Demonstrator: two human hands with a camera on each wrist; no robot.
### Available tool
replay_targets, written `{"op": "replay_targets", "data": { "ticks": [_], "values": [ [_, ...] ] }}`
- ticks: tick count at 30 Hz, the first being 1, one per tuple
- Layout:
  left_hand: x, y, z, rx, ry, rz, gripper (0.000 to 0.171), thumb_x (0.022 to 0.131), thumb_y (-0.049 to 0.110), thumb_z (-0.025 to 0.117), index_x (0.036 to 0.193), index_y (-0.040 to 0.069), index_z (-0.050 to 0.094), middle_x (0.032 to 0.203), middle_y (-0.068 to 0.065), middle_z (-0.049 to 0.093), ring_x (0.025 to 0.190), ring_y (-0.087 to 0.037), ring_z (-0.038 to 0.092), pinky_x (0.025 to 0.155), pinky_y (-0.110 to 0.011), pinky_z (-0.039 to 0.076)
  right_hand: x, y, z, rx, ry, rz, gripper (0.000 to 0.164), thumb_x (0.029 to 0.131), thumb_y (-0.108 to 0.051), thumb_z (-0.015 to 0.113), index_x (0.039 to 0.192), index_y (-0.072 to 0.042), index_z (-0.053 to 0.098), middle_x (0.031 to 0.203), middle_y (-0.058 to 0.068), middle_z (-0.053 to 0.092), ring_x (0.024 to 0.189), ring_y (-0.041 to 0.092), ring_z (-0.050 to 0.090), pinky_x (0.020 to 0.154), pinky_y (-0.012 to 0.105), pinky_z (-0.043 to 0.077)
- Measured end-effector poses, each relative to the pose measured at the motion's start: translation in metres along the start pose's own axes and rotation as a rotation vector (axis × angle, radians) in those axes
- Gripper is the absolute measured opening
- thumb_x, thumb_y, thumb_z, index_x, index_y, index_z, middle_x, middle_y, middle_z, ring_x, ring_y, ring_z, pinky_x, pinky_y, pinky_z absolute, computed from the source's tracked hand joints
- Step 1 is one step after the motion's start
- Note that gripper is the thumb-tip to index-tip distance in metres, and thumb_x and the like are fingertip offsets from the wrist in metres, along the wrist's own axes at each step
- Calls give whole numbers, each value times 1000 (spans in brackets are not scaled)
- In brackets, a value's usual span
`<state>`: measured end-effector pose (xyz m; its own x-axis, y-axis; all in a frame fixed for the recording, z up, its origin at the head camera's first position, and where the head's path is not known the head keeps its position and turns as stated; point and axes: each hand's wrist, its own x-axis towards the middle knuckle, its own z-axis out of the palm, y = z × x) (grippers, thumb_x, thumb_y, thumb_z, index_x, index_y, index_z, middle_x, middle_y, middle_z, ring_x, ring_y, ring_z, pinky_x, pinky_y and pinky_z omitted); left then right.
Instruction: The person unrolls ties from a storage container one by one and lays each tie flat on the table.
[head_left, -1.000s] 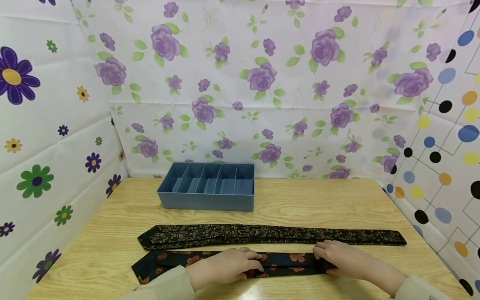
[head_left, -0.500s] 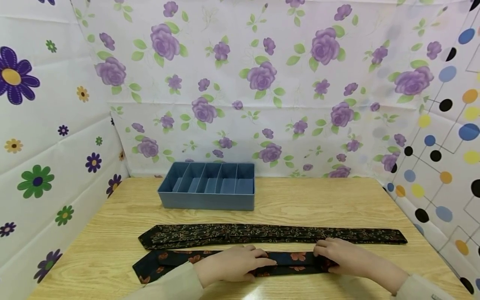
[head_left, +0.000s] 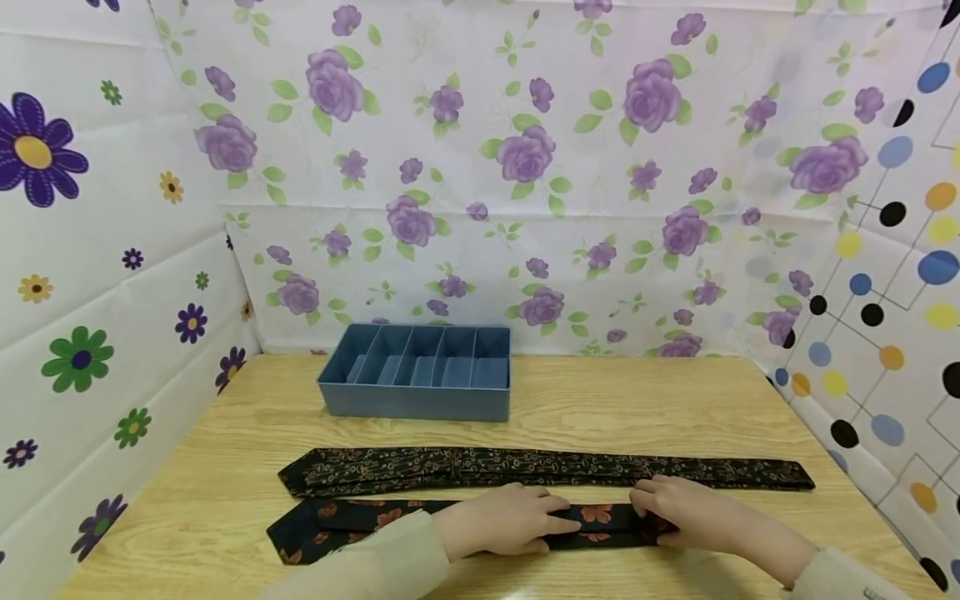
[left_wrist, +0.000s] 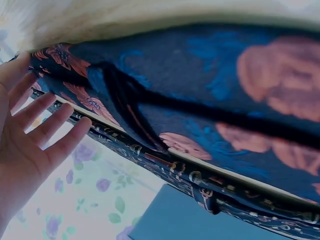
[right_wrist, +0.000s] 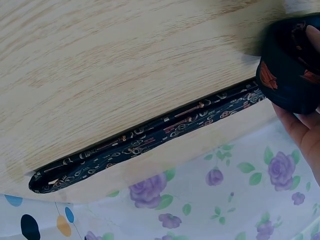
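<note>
A dark navy necktie with orange flowers [head_left: 390,518] lies on the table, its wide end to the left and its right end rolled up. My right hand [head_left: 693,517] holds the rolled end [right_wrist: 285,75], with fingers and thumb around the coil. My left hand [head_left: 513,521] rests on the tie's middle. Its fingers [left_wrist: 65,137] look spread and fairly straight in the left wrist view. Behind lies a black patterned necktie [head_left: 525,467], stretched flat from left to right.
A blue tray with several compartments [head_left: 416,402] stands at the back left of the wooden table [head_left: 637,408]. Floral cloth [head_left: 480,167] hangs behind, and patterned cloths flank both sides.
My left hand has slid to the right along the flowered necktie, closer to the right hand. The right hand stays at the rolled end.
</note>
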<state>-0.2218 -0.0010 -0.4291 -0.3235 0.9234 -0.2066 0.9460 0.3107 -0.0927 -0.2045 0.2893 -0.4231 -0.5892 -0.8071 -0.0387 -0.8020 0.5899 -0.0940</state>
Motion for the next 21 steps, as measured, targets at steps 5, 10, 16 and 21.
{"op": "replay_targets", "data": {
  "ticks": [5, 10, 16, 21],
  "values": [
    [8, 2, -2, 24, -29, -6, 54, 93, 38, 55, 144, 37, 36, 149, 7, 37, 129, -9, 47, 99, -22, 45, -2, 1, 1, 50, -14, 14, 36, 72, -18, 81, 88, -21, 49, 83, -17, 47, 69, -3, 38, 60, 22, 43],
    [9, 5, -4, 12, -33, -13, 55, 91, 37, 58, 143, 36, 39, 148, 7, 39, 125, -8, 50, 98, -19, 44, -4, 2, 2, 16, -21, 20, 32, 73, -20, 80, 96, -20, 58, 90, -13, 56, 78, 3, 53, 66, 25, 51],
    [9, 11, -2, -29, -12, -37, 54, 90, 30, 61, 141, 34, 43, 147, 6, 42, 122, -8, 53, 93, -17, 48, -8, 6, 4, -42, -4, -4, 25, 73, -20, 81, 90, -21, 62, 88, -13, 53, 79, 3, 51, 64, 23, 50],
    [11, 12, -2, -77, -27, -56, 55, 89, 24, 63, 140, 33, 45, 146, 5, 43, 123, -6, 51, 93, -17, 47, -9, 9, 7, -50, 25, -34, 30, 72, -19, 81, 88, -21, 56, 85, -14, 50, 75, 0, 48, 60, 22, 48]
  ]
}}
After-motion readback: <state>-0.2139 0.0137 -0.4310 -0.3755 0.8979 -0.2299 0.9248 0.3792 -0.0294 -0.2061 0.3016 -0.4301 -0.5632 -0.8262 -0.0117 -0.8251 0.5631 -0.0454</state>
